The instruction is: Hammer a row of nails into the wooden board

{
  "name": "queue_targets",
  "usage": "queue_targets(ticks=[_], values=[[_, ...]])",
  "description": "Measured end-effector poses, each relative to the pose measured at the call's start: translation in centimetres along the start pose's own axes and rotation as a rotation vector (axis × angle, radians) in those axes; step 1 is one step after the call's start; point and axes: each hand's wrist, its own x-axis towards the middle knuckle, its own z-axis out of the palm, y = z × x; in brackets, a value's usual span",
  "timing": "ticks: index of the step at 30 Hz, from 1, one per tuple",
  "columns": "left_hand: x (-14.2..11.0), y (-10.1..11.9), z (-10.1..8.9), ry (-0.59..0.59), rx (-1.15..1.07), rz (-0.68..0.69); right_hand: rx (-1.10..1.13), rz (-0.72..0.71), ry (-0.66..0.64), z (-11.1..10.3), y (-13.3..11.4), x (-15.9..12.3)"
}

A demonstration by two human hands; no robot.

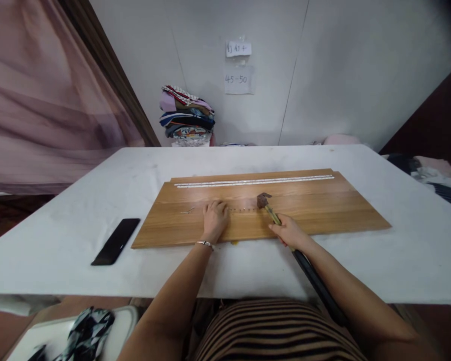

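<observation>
A wooden board [323, 210] lies flat on the white table [135, 170]. My left hand [215, 218] rests on the board with its fingers curled at the left end of a row of small nails [241, 209]. My right hand [288, 231] is closed round the handle of a hammer [271, 210], whose dark head sits on the board at the right end of the nail row. A long metal hinge strip [255, 181] runs along the board's far edge. A loose bent nail [188, 211] lies left of my left hand.
A black phone [116, 240] lies on the table left of the board. A stack of folded fabrics [187, 116] stands against the wall behind the table. Paper labels [239, 65] hang on the wall. A chair with cloth [86, 331] sits below left.
</observation>
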Motion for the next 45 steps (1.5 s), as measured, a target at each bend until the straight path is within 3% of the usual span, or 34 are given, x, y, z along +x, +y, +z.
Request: queue_targets(ticks=[12, 30, 35, 41, 45], values=[[0.2, -1.0, 1.1, -0.016, -0.13, 0.121, 0.018, -0.026, -0.002, 0.0, 0.4, 0.2], [0.1, -1.5, 1.1, 0.094, -0.171, 0.054, 0.023, 0.002, -0.003, -0.1, -0.1, -0.2], [-0.4, -1.4, 1.0, 0.052, -0.203, 0.043, 0.017, -0.045, -0.004, -0.1, 0.7, 0.2], [-1.6, -1.6, 0.3, 0.038, -0.188, 0.066, -0.013, -0.02, -0.014, 0.0, 0.9, 0.2], [-1.9, -3.3, -1.2, 0.096, -0.14, 0.036, -0.028, -0.036, -0.014, 0.0, 1.2, 0.2]])
